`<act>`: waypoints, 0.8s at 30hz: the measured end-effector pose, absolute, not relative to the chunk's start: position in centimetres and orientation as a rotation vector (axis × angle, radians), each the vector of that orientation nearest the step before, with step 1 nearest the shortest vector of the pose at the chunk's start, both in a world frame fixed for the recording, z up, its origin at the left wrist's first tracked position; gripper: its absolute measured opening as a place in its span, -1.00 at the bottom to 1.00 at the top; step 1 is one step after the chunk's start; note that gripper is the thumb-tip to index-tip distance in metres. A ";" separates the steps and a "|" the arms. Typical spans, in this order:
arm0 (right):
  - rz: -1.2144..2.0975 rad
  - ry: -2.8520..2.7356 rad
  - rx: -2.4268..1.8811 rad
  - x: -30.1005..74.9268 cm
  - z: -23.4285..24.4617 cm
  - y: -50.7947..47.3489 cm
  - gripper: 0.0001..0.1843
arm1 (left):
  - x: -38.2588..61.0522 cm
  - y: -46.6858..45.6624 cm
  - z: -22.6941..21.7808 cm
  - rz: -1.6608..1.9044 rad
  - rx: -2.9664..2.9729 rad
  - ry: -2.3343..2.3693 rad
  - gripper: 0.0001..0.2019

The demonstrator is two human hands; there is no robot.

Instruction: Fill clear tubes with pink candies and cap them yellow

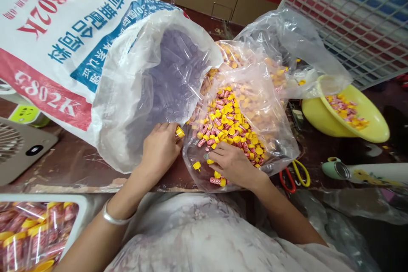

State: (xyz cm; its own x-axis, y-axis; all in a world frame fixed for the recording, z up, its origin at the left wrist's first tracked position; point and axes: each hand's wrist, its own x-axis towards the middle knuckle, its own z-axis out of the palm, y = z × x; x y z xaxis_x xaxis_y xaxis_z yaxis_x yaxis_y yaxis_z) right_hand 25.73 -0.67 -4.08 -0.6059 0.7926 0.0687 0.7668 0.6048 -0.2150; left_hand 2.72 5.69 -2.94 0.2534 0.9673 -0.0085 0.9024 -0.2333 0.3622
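Note:
My left hand (161,146) rests at the mouth of a big white sack (63,46) lined with clear plastic and full of clear tubes (178,76). Its fingers pinch a small yellow-capped piece (180,131). My right hand (231,162) lies in an open clear bag (270,136) holding a heap of small yellow caps with red-and-white rolls (232,123). Its fingers are curled down among the loose pieces at the bag's near edge; what they grip is hidden.
A yellow bowl (379,131) with more pieces sits at right, below a wire grid panel (350,12). Red-and-yellow scissors (295,176) lie on the brown table near a green tube (334,169). A tray of filled tubes (32,229) stands bottom left, a fan (19,144) at left.

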 end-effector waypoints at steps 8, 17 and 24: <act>0.678 -1.604 -1.184 23.6 -3.1 0.0 -0.80 | 1.4 2.9 -2.7 0.628 1.193 1.081 -0.59; 0.478 -2.119 -1.003 22.7 -2.6 -0.6 -0.47 | 3.1 1.3 -3.5 0.757 0.806 1.004 -0.63; 0.270 -2.105 -1.065 21.2 -3.9 -1.4 -0.37 | 3.7 0.7 -3.7 0.711 0.742 0.934 -0.64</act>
